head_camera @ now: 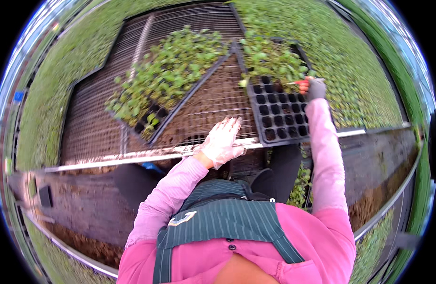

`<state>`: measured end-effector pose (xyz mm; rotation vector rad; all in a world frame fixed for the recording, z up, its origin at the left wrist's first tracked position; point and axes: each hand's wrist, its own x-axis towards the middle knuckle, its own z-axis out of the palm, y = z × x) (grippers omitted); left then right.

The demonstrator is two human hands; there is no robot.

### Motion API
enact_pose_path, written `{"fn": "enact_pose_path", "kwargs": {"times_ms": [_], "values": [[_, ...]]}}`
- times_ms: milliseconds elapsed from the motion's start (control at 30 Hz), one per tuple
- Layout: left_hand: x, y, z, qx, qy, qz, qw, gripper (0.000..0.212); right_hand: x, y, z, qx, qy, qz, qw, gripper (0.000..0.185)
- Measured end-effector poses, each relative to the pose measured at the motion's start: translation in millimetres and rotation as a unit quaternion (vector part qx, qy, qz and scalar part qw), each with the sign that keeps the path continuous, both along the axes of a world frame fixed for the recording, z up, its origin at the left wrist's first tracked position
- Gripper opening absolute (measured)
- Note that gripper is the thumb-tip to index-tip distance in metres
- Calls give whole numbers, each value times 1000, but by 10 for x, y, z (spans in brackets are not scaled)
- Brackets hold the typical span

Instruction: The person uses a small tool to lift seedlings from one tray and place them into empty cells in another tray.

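Observation:
My left hand (223, 138), in a thin whitish glove, is over the front rail of the mesh bench with its fingers stretched out and nothing visible in it. At the right, my right hand (314, 88) wears a grey glove with orange finger parts. It grips a small red pointed tool (295, 82), too blurred to name exactly. The tool's tip is at the seedlings in a black plug tray (259, 115). Leafy seedlings (271, 58) fill that tray's far part, while its near cells hold no plants. Left of it, a second plug tray (191, 99) of seedlings lies at an angle.
Metal mesh (218, 85) shows brown soil beneath it. Dense seedling trays cover the bench at far left (58, 88) and right (345, 67). The metal rail (108, 161) runs along the bench front. Below the right tray, more green plants (299, 191) stand beside my leg.

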<state>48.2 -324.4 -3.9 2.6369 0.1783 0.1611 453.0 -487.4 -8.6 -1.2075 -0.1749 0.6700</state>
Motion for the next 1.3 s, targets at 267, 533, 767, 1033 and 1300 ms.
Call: {"fn": "enact_pose_path", "kwargs": {"times_ms": [267, 533, 767, 1033, 1300], "values": [[-576, 765, 113, 125, 24, 232, 964, 85, -1593, 1076, 597, 29, -99, 66, 992, 20], [-928, 1004, 63, 117, 80, 317, 938, 85, -2913, 2405, 623, 5, -134, 196, 971, 19], [-1054, 1086, 22, 97, 46, 326, 939, 84, -3402, 3008, 442, -103, -471, 279, 830, 20], [-914, 1205, 68, 141, 65, 359, 920, 87, -3184, 2685, 855, -92, -478, 172, 856, 22], [-815, 1315, 69, 162, 152, 367, 904, 94, -2787, 1725, 505, -5, -281, 121, 952, 17]]}}
